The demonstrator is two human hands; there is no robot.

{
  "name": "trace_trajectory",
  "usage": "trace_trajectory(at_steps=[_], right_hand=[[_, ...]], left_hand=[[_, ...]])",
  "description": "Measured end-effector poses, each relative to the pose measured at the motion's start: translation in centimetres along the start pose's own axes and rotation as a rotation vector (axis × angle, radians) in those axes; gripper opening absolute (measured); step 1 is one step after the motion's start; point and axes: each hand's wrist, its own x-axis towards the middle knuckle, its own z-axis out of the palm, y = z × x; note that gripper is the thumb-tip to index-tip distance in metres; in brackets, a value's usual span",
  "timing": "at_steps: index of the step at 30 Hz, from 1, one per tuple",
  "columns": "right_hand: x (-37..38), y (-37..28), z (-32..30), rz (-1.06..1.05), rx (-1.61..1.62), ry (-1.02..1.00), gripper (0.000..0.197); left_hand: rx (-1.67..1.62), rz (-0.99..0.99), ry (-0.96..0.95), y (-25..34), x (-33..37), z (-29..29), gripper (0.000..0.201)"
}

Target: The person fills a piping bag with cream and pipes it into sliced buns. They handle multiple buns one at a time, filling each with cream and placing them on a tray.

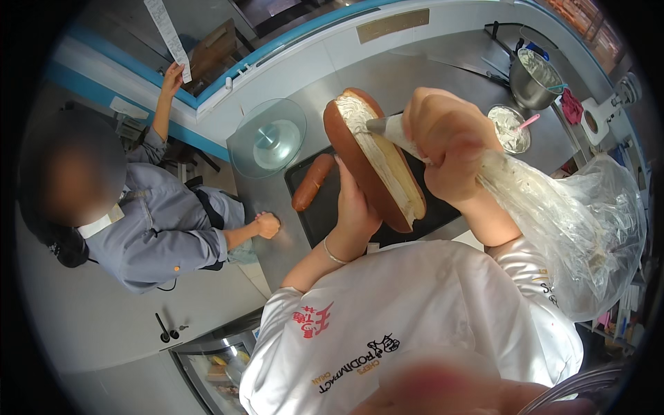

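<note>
Brown crust and white cream fill the middle of the head view: the left hand (356, 207) cups a long split bun (377, 162) from below, fingers curled around its underside, holding it tilted above a black tray (325, 221) on the steel counter (408, 83). The right hand (446, 149) is clenched tight around a clear piping bag (553, 207), whose metal nozzle (377, 125) sits at the far end of the cut, touching the cream line. Trouble could come in a few ways, as I judge it: too hard a squeeze would push cream over the crust edge onto the tray; the loose, bulging rear of the bag hangs near the person's white sleeve and could smear it or leak if the twist slackens; and the bun, carried on one palm only, could tip or crack open along the slit under the nozzle's pressure. Counting: two buns, the filled one and a plain closed bun (311, 181) lying on the tray's left part; one piping bag; one tray; one glass cake stand (268, 137) beside the tray; one steel mixing bowl (532, 79) and one small cream bowl (510, 128) with a pink spoon farther right. One co-worker (159, 214) in grey stands at the left, a fist resting on the counter edge.
</note>
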Motion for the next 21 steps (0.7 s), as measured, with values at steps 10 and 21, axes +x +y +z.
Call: trace_trajectory(at_steps=[10,21], right_hand=[[-0.4,0.0,-0.4,-0.072,-0.098,-0.055,0.039],[-1.0,0.2,0.2,-0.202,-0.088,-0.060,0.030]], left_hand=[[0.025,0.002,0.196,-0.1,-0.2,0.9,0.058],[0.042,0.028,0.189,0.2,0.0,1.5,0.059]])
